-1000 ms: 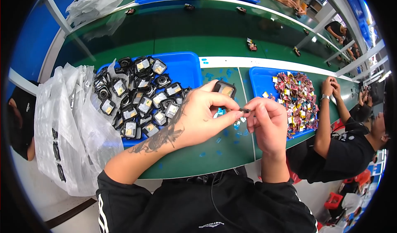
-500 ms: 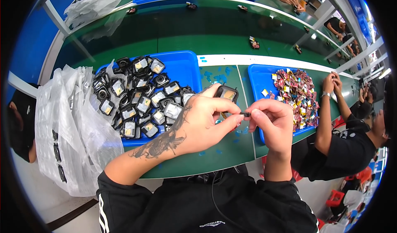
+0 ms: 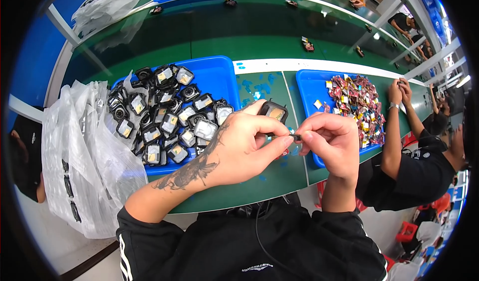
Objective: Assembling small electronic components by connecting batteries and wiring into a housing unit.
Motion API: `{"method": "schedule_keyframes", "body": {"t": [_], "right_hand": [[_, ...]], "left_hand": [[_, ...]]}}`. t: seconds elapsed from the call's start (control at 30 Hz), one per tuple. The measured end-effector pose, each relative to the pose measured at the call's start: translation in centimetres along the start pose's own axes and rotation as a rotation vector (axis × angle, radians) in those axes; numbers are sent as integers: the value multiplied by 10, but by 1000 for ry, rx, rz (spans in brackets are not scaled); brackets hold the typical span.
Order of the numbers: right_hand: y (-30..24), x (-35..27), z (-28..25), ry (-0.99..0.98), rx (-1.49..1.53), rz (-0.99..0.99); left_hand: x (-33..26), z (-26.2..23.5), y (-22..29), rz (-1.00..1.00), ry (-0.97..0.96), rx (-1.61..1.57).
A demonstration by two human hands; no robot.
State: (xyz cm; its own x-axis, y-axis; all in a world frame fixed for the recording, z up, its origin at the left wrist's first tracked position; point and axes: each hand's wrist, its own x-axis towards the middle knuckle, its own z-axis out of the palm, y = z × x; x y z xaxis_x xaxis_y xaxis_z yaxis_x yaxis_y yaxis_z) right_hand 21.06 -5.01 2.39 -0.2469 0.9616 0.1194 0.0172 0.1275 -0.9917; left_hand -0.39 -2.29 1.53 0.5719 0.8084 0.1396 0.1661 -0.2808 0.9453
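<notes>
My left hand (image 3: 243,143) is closed, with a black smartwatch case (image 3: 274,112) held behind the index finger. Its thumb and index fingertip meet at a small black part (image 3: 297,138). From the other side, my right hand (image 3: 331,143) pinches that same part between thumb and index finger. What the part is, and whether it joins to the case, I cannot make out. Something small and reddish shows below the fingertips. Left of my hands, a blue tray (image 3: 222,74) holds a heap of similar black watch cases (image 3: 169,124).
A second blue tray (image 3: 308,84) on the right holds many small red, white and yellow parts (image 3: 355,111). Plastic sheeting (image 3: 80,156) hangs over the left side. Several pieces lie on the green conveyor (image 3: 224,44) beyond. A co-worker's hands (image 3: 399,92) are at the right.
The view has shifted slightly, so the trays sit a little higher. Both hands keep the same pinch on the small part, and the watch case stays in the left hand.
</notes>
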Motion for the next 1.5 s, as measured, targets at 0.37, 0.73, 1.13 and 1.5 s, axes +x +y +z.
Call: {"method": "schedule_keyframes", "body": {"t": [0.37, 0.73, 1.13, 1.5], "right_hand": [[-3, -4, 10, 68, -5, 40], [44, 24, 0, 240, -965, -218], [33, 12, 18, 152, 13, -177], [36, 13, 23, 430, -97, -319]], "left_hand": [[4, 1, -9, -17, -98, -331], [8, 9, -29, 58, 173, -320], [9, 16, -25, -95, 253, -430], [9, 16, -24, -15, 248, -373]]}}
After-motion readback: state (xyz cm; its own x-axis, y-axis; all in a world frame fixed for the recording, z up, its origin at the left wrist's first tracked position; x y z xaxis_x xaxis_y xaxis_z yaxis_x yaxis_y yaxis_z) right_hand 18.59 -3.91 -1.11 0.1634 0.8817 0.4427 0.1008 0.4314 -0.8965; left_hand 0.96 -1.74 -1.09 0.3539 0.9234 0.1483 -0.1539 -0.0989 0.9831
